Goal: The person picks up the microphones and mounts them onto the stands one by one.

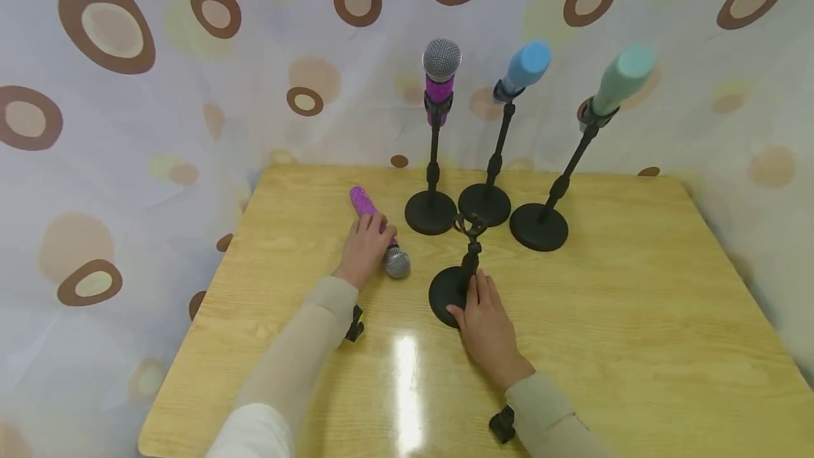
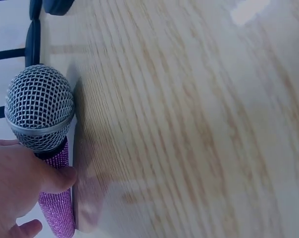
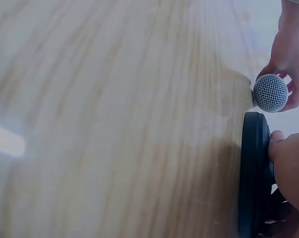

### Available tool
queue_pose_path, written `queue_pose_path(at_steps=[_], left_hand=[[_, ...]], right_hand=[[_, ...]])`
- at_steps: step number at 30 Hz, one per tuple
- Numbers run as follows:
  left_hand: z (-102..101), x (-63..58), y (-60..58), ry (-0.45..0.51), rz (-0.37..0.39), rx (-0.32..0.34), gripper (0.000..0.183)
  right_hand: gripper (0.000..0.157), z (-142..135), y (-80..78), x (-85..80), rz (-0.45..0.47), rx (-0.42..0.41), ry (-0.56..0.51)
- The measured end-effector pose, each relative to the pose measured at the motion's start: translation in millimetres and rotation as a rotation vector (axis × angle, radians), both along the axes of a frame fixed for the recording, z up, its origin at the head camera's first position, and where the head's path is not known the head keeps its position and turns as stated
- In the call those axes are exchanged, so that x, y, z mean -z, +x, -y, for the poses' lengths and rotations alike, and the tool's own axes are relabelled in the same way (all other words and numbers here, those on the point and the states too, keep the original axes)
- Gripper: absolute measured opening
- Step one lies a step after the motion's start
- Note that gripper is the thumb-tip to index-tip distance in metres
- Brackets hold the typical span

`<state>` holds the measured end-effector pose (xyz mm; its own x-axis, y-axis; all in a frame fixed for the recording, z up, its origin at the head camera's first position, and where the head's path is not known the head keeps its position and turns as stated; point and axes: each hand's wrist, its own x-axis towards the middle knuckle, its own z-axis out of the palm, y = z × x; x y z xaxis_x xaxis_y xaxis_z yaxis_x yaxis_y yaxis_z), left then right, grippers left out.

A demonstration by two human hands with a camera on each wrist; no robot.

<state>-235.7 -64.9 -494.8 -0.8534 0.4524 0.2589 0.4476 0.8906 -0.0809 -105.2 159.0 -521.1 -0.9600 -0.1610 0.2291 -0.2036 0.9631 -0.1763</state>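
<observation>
My left hand [image 1: 364, 249] grips a purple glittery microphone [image 1: 361, 199] that lies on the left part of the table. In the left wrist view, the thumb presses on its sparkling handle, just below the silver mesh head [image 2: 39, 101]. My right hand [image 1: 490, 331] holds a black microphone stand [image 1: 445, 295] low down, its thumb at the round base and its fingers by the post. This stand is upright with a bare clip [image 1: 470, 226] on top. The right wrist view shows the base [image 3: 253, 173] edge-on, with the fingers partly hidden.
Behind stand three more black stands: one bears a purple microphone [image 1: 439, 87] with mesh head up, one a blue microphone [image 1: 528, 66], one a mint-green microphone [image 1: 626, 80]. The wooden table [image 1: 636, 316] meets a patterned cloth backdrop [image 1: 222, 90] at its far edge.
</observation>
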Motion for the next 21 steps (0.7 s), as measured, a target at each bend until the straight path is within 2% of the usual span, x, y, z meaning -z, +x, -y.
queue_pose_path(at_steps=[3,8,14,21], left_hand=[[2.1,3.4,5.6,0.021,0.025,0.016,0.032],[0.0,3.4,11.1,0.049,0.031,0.046,0.035],[-4.1,3.7,16.3,0.059,0.042,0.063,0.032],[-4.8,11.9,16.1,0.091,-0.027,0.107,0.037]], right_hand=[[0.069,3.0,1.5,1.4,0.006,0.012,0.025],[0.069,4.5,-3.4,3.7,-0.038,0.037,0.111],[0.069,3.7,-1.7,4.9,0.004,0.053,0.076],[0.068,7.6,-1.4,4.9,-0.010,0.051,0.058]])
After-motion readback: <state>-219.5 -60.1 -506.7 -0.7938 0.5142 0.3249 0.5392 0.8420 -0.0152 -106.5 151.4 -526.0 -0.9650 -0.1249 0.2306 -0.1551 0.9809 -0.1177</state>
